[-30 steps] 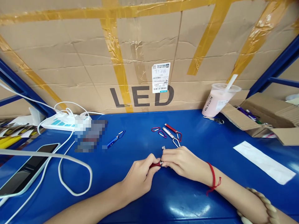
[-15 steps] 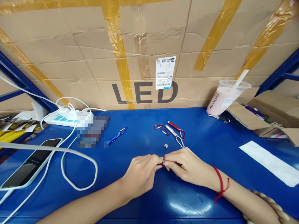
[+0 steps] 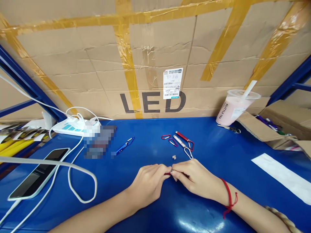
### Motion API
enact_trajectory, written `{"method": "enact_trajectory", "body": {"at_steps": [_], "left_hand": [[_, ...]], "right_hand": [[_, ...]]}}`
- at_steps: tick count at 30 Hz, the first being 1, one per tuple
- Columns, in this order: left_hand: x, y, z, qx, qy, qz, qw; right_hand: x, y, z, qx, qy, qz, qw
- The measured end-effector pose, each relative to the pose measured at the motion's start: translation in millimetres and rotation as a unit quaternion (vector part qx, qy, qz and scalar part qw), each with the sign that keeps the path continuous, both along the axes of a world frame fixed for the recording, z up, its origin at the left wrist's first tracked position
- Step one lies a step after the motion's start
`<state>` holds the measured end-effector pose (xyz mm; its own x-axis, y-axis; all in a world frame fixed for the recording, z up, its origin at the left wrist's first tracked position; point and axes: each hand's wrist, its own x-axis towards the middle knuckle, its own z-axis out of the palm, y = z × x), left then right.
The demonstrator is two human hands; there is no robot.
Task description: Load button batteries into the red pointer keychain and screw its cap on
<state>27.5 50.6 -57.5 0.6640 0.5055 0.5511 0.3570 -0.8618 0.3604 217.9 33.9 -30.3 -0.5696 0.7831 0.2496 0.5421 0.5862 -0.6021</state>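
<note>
My left hand (image 3: 148, 181) is closed round a slim red mini flashlight (image 3: 167, 174), mostly hidden by the fingers. At its end, the thumb and forefinger of my right hand (image 3: 194, 176) pinch a small silvery part, largely covered. Just beyond the fingertips lie small button cells (image 3: 174, 157). Farther back are a silver mini flashlight (image 3: 179, 141) with a carabiner clip, a red mini flashlight (image 3: 182, 136), a red carabiner (image 3: 166, 137) and a purple-red carabiner (image 3: 173, 142). A blue mini flashlight (image 3: 121, 148) rests to the left.
On the left are a phone (image 3: 39, 174), looping white cables (image 3: 93, 184) and a power strip (image 3: 70, 127). A pink drink cup (image 3: 234, 108), keys (image 3: 229, 128), an open carton (image 3: 255, 126) and a white paper strip (image 3: 284, 176) stand or lie right. A large cardboard box (image 3: 102, 64) forms the back.
The view has tilted up slightly, so everything sits a little lower. Both hands stay together at the red mini flashlight, with only a slight shift of the fingers.
</note>
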Motion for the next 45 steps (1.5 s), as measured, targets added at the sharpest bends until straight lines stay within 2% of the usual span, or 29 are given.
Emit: {"method": "enact_trajectory", "body": {"at_steps": [8, 15, 21, 24, 31, 35, 40, 45], "left_hand": [[0, -1, 4.9, 0.010, -0.001, 0.010, 1.000], [4, 1, 8.0, -0.051, -0.008, -0.001, 0.999], [5, 3, 7.4, -0.066, -0.002, 0.010, 0.998], [5, 4, 9.0, -0.073, 0.005, 0.011, 0.997], [6, 5, 9.8, -0.035, 0.010, 0.013, 0.999], [6, 5, 9.9, -0.008, 0.002, 0.009, 1.000], [6, 6, 11.9, 0.028, -0.007, 0.000, 1.000], [8, 6, 11.8, -0.026, 0.006, 0.011, 1.000]], "right_hand": [[4, 3, 2.2, 0.031, -0.001, 0.006, 0.999], [9, 10, 2.1, 0.063, -0.046, 0.004, 0.997], [12, 12, -0.5, 0.100, -0.076, -0.003, 0.992], [13, 12, 1.9, 0.082, -0.067, 0.011, 0.994], [16, 13, 7.7, 0.044, -0.024, 0.044, 0.998], [17, 12, 8.5, 0.052, -0.004, 0.019, 0.998], [17, 13, 4.8, 0.108, -0.014, -0.028, 0.994], [16, 15, 0.0, 0.189, -0.041, -0.069, 0.979]]}}
